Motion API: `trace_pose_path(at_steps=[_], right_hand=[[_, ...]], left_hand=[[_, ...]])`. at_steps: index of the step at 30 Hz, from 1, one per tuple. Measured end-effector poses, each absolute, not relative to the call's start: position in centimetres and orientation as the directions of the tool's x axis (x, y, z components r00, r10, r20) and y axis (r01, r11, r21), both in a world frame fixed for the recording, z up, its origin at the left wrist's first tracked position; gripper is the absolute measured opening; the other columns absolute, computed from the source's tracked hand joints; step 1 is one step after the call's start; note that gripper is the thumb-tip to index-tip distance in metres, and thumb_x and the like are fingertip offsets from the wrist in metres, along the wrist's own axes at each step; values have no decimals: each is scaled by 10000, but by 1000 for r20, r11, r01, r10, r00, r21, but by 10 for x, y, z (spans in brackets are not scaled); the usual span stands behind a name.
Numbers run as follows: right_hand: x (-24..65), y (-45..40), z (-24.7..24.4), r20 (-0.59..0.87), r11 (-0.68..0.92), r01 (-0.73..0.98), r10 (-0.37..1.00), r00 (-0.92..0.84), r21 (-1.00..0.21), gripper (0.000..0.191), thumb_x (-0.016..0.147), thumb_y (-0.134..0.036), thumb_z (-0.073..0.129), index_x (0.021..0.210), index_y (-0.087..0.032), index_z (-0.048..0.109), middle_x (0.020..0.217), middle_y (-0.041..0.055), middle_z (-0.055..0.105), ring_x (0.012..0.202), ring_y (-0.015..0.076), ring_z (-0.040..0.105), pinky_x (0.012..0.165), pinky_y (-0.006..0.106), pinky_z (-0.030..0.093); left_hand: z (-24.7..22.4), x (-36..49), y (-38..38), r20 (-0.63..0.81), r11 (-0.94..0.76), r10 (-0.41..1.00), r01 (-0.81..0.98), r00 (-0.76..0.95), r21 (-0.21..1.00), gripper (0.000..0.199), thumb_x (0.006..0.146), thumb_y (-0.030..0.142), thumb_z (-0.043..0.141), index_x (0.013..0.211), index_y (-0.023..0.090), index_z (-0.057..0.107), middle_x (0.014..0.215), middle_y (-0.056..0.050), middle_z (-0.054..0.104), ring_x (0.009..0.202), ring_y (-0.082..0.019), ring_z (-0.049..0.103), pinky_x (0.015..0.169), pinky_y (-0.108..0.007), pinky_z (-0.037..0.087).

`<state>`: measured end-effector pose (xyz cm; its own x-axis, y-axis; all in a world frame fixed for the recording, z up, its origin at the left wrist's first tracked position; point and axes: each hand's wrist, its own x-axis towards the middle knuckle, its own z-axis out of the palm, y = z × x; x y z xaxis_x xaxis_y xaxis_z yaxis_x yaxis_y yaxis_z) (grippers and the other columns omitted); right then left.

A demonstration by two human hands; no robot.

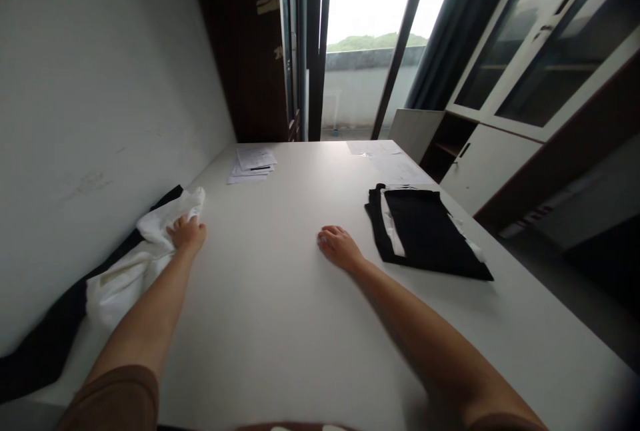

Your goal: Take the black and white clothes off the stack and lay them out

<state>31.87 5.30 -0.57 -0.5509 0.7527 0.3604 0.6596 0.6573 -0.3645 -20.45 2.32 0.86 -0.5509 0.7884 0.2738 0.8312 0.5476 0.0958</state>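
My left hand [187, 234] is at the left side of the table, its bent fingers pressed into a bunched white cloth garment [123, 288]. Dark fabric [65, 314] lies along the wall, partly under the white cloth. Near the middle of the table rests my right hand [339, 246], palm down, with fingers curled and close together. Nothing shows in it, though its palm side is hidden. To its right, apart from the hand, lies a flat folded stack of black garments [425, 224] with white parts showing at its edges.
The white table [280, 324] extends to a far edge near the window. Papers with a dark pen-like item [253, 163] lie at the far left, and more sheets [387, 159] at the far right. A wall borders the left, and white cabinets [493, 161] stand to the right.
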Motion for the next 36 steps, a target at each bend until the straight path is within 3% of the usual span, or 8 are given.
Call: trace_pose_path(at_steps=[6,11,14,19,25,28,31,36], right_hand=[[336,77,19,401,604,730,784,-474,-319,179,985,-269,557,1002,-231,730,1168,65,706,1133,233,594,1039,376,418],[433,105,46,590,242,918,807,-10,-316,305,1027,-316,426,1070,-207,707,1134,121,672,1132,292,557,1035,457,382],[486,111,35,568,57,949,811,136,-309,328,977,-433,534,1126,-189,694,1112,163,636,1125,355,539,966,513,402],[499,113,13,528,-27,957,829,183,-289,292,900,-482,664,976,-202,695,1058,164,611,1124,366,509,915,530,411],[472,108,42,522,-5,947,833,182,-322,172,993,-245,502,974,-161,651,922,143,634,966,288,574,859,412,381],[441,93,67,595,82,931,789,157,-355,203,1027,-279,458,988,-165,621,826,95,634,786,231,572,753,337,356],[378,61,78,680,419,840,728,-85,-344,252,1046,-336,455,891,-190,591,795,67,628,751,203,561,740,311,352],[274,-12,56,531,931,258,359,-767,-258,241,1051,-342,483,879,-213,593,804,32,640,781,166,582,800,288,396]], left_hand=[[-11,-222,7,256,392,887,920,-384,20,506,926,375,454,1354,169,627,1547,-145,480,1380,-359,436,1151,-565,298],[-6,-239,18,159,467,869,883,-469,54,588,942,466,437,1439,174,552,1603,-142,413,1435,-386,369,1133,-624,294],[-1,-232,19,269,469,837,878,-477,96,549,946,386,421,1403,124,577,1493,-187,527,1370,-382,444,1106,-581,343],[-4,-186,25,505,344,782,929,-365,140,454,932,281,414,1273,100,651,1309,-198,627,1224,-347,549,1065,-479,408],[-16,-132,44,502,47,859,991,-102,122,364,912,268,455,1157,143,694,1245,-161,643,1151,-322,578,1066,-445,426],[-19,-113,51,500,-23,864,988,-59,156,346,903,269,465,1119,144,704,1213,-166,653,1123,-319,593,1058,-447,442],[-19,-99,53,500,-50,861,965,-88,256,323,888,261,467,1066,159,717,1158,-152,679,1079,-305,622,1033,-438,470],[-15,-97,38,450,-101,874,835,-186,541,302,912,334,473,1032,209,721,1096,-87,723,1006,-260,672,963,-399,520]])
